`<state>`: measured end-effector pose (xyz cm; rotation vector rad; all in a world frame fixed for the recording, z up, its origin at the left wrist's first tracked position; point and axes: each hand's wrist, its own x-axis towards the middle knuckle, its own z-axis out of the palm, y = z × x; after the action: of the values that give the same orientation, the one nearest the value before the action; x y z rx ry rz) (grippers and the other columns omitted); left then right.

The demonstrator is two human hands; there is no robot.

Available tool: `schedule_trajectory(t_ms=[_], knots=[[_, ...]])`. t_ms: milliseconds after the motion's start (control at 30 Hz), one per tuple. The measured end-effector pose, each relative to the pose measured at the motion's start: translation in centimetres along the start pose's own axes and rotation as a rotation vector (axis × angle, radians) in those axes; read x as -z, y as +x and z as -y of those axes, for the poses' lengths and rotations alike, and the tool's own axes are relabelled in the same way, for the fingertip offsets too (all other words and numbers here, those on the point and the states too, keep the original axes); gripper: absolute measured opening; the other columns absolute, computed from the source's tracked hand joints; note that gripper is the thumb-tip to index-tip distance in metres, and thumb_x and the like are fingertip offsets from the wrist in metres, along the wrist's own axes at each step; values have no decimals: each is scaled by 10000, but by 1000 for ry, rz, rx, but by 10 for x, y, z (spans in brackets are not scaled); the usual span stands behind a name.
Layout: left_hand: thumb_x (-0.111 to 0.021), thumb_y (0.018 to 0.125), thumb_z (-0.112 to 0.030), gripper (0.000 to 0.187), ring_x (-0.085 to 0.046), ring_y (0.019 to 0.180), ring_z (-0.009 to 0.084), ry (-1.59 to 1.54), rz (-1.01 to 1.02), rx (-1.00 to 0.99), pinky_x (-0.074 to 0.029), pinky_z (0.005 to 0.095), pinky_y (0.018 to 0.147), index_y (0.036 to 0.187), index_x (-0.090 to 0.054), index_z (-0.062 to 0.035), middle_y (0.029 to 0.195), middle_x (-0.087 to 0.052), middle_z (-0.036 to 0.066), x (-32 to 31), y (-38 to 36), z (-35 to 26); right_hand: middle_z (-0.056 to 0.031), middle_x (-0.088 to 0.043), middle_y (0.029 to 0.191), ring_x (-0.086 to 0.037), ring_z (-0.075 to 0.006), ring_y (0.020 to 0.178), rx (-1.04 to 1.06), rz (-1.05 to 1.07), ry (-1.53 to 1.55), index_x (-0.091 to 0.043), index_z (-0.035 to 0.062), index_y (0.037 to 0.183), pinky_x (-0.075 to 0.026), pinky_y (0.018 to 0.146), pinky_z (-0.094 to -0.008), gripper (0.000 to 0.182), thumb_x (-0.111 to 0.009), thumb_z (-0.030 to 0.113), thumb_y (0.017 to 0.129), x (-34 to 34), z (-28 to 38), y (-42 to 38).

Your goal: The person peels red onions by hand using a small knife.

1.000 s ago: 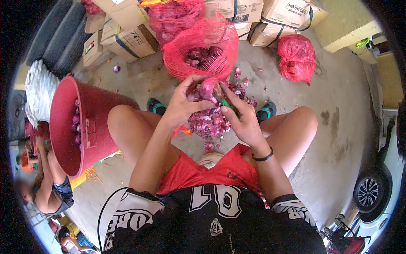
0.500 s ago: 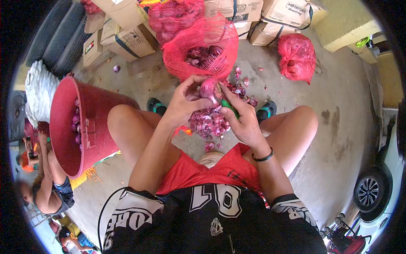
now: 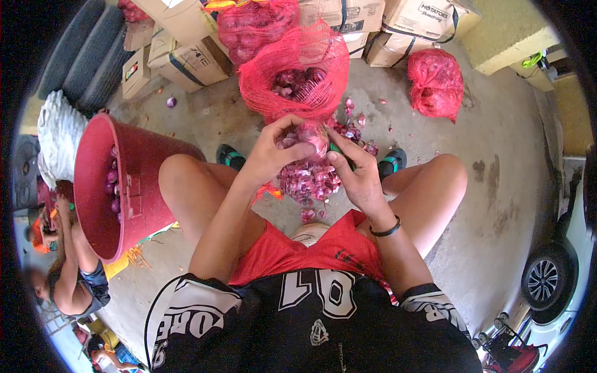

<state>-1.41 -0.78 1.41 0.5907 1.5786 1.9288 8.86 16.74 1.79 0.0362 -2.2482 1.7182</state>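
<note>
My left hand (image 3: 268,155) is closed around a red onion (image 3: 314,137), held between my knees above the floor. On its other side my right hand (image 3: 360,175) grips a green-handled knife (image 3: 335,149) against the onion. Most of the handle sits inside my fingers, and I cannot make out the blade. Below my hands lies a heap of purple onion skins (image 3: 310,184). Just beyond them stands an opened red mesh bag (image 3: 257,78) with onions (image 3: 298,81) inside.
At my left leans a large red tub (image 3: 149,180) with onions along its inside. Cardboard boxes (image 3: 193,65), a second full mesh bag (image 3: 258,34) and a tied red sack (image 3: 435,81) stand ahead. One loose onion (image 3: 171,102) lies on the floor. Another person (image 3: 74,273) sits at far left.
The onion has turned in my left hand, so its brownish end faces me less. My right fingers have shifted slightly, and less of the green handle shows.
</note>
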Motion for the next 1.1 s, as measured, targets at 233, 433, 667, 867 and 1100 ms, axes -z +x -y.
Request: schedule_trajectory(t_ms=[233, 433, 667, 867, 1100], knots=[[-696, 852, -110, 500, -615, 1116, 255, -475, 104, 168, -516, 406, 958, 1297, -493, -3, 1227, -609, 125, 4, 2, 2, -22, -568, 853, -445, -58, 624, -429, 74, 547, -519, 42, 1362, -354, 532, -194, 412, -540, 229, 996, 3, -3, -6], [-671, 856, -71, 456, -612, 1103, 234, -467, -62, 89, -496, 393, 984, 1279, -513, -4, 1204, -620, 105, 7, 6, 6, 40, -519, 757, -384, -39, 545, -472, 96, 766, -502, 75, 1384, -325, 468, -191, 438, -523, 290, 1004, 3, 8, -5], [-717, 803, 2, 436, -598, 1047, 157, -43, -101, 66, -469, 329, 978, 1212, -566, -12, 1122, -637, 61, 2, 5, 2, 7, -526, 803, -423, -55, 562, -489, 160, 719, -473, 71, 1401, -334, 467, -196, 440, -502, 275, 1013, 6, 10, -10], [-745, 789, -7, 473, -592, 1020, 129, 2, 5, 58, -501, 295, 910, 1226, -564, -14, 1136, -623, 45, 12, 5, -2, -35, -515, 868, -432, -82, 592, -585, 153, 803, -433, 86, 1406, -335, 507, -196, 448, -489, 299, 1016, 13, 11, -12], [-744, 772, 10, 502, -583, 1043, 117, 11, 54, 104, -500, 283, 914, 1238, -560, -17, 1158, -613, 37, 16, 0, -9, -12, -549, 829, -430, -64, 570, -605, 125, 860, -480, 77, 1386, -328, 476, -194, 422, -506, 270, 1011, 12, 13, -15]])
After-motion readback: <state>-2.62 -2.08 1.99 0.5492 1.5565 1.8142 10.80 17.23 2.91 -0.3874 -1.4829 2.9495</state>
